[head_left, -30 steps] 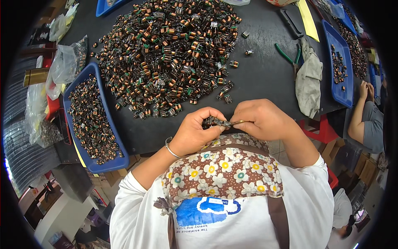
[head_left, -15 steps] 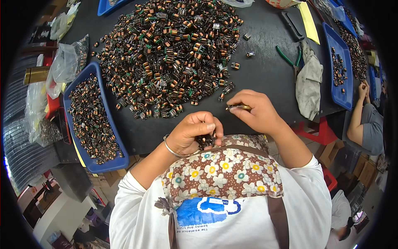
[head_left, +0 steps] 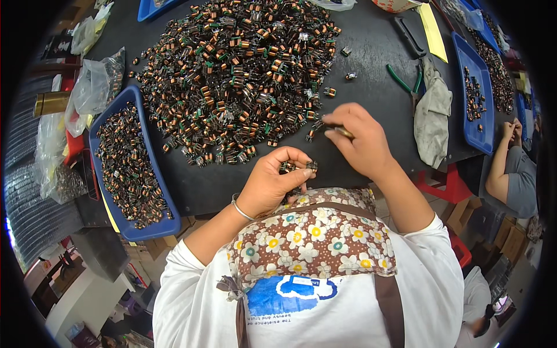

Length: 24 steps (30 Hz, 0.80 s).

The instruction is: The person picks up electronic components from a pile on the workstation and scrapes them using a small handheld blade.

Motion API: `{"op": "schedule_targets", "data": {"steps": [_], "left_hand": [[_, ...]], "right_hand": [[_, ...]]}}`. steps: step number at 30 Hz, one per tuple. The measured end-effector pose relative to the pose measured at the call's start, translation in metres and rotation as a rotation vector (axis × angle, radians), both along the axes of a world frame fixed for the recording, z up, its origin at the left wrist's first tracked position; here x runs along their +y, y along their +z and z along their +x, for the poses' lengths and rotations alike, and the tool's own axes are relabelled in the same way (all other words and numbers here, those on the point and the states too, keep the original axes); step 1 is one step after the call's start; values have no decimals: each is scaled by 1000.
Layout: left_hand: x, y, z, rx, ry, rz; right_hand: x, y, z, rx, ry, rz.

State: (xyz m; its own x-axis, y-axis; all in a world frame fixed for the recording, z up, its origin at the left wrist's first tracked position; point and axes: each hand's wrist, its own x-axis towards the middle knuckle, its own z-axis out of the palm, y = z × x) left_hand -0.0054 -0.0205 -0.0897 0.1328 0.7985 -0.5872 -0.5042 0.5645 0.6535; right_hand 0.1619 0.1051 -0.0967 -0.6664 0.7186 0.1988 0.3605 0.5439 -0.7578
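My left hand (head_left: 275, 177) is closed, with a small wire-wound coil (head_left: 312, 166) pinched at its thumb and fingertips. More dark coils (head_left: 286, 167) sit in its curled palm, partly hidden by the fingers. To the right, my right hand (head_left: 362, 141) is closed around a small brass-coloured tool (head_left: 346, 133); most of it is covered, so its exact kind does not show. Those fingers are beside a few loose coils (head_left: 314, 129) at the edge of a large heap of copper-and-black coils (head_left: 232, 81) on the dark table.
A blue tray (head_left: 152, 235) full of coils stands at the left, beside plastic bags (head_left: 91, 87). Green-handled pliers (head_left: 404, 79), a grey cloth (head_left: 434, 116) and a yellow strip (head_left: 432, 32) lie at the right. Beyond is another blue tray (head_left: 484, 136) and another person's hands (head_left: 512, 130).
My right hand has moved up and forward toward the heap's edge with the tool. My left hand has turned, bringing one coil up to its fingertips.
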Motion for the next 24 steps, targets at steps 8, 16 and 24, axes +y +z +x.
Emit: {"op": "schedule_targets", "data": {"steps": [8,16,24], "left_hand": [[-1,0,0,176,-22,107],[0,-4,2,251,-27,146],[1,1,7,404,-110,251]], "right_hand": [[6,-3,3,-110,95,-36],[-12,14,17,28,249,-301],[-14,26,18,-121,373,-123]]}}
